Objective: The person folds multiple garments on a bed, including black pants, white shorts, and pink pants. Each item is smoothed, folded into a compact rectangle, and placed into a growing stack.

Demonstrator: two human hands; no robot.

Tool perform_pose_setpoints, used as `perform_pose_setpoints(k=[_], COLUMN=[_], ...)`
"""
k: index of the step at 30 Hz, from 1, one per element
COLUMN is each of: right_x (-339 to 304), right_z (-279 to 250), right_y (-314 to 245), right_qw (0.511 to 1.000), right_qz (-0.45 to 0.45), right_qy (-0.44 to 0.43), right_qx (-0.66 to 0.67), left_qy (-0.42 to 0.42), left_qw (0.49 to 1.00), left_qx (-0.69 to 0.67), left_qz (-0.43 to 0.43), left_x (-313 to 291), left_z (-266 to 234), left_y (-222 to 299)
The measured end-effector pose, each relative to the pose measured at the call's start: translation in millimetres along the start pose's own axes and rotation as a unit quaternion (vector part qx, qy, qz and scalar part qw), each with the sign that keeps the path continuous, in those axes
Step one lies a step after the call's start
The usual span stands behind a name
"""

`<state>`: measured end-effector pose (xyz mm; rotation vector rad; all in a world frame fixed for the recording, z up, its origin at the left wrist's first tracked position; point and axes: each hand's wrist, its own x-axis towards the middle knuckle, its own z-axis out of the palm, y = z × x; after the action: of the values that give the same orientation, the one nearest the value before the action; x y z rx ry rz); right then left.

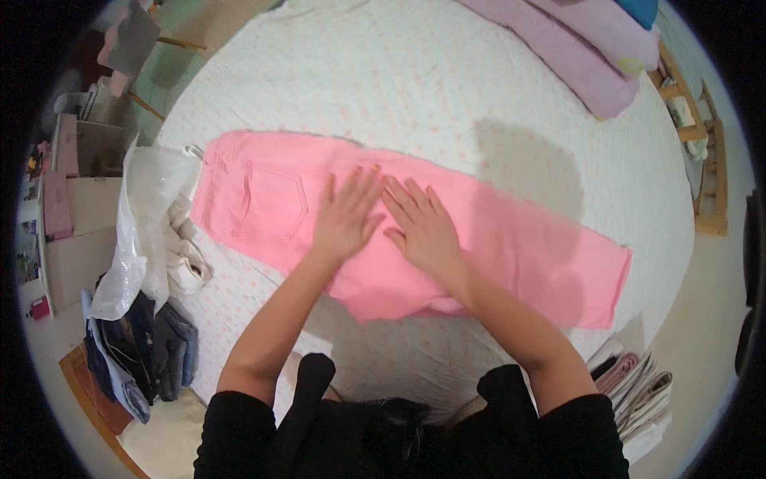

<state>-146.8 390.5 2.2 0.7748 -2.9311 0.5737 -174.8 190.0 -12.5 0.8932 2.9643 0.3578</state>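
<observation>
A pair of pink trousers [519, 239] lies on the bed, folded lengthwise, its waistband at the left and its leg hems at the right. A stitched back pocket [274, 203] faces up near the waistband. My left hand [349, 214] rests flat on the cloth just right of that pocket, fingers stretched out. Close beside it, my right hand [423, 227] also lies flat on the trousers, fingers spread. The crotch part sticks out toward me below my hands, with a small crease by my right forearm.
The white patterned bed sheet [359, 72] spreads beneath. At the left are a clear plastic bag [148, 215], white clothing [185, 263] and several dark folded jeans [148, 343]. Folded garments [638, 395] stand at the lower right. Mauve bedding [570, 64] lies at the far right.
</observation>
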Motion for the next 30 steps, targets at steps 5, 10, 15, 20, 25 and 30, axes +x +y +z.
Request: perform_pose_setpoints(k=[5,10,15,20,25,30], right_x=[-30,-65,-83,-112,-138,-149], right_z=[-24,-51,-51,-56,-47,-33], right_y=[46,72,35,-22,-41,-33], right_qw=[0.998,0.992,0.993,0.985,0.994,0.994], right_qz=[0.044,0.092,0.048,-0.017,-0.001,0.022], right_qy=[-0.045,-0.060,-0.089,-0.099,-0.104,-0.089], right_qx=[-0.016,-0.062,0.052,0.137,0.044,0.066], left_qy=[0.110,0.123,0.047,-0.099,-0.074,-0.036], left_qw=[0.984,0.973,0.993,0.986,0.992,0.995], left_qx=[0.079,0.111,-0.049,-0.114,-0.078,-0.028], left_qz=[-0.113,-0.158,-0.098,0.068,0.071,0.091], left_x=[-9,-13,-31,-60,-55,-43], left_z=[-5,-18,-29,-21,-3,1], left_y=[-49,-76,6,73,57,39])
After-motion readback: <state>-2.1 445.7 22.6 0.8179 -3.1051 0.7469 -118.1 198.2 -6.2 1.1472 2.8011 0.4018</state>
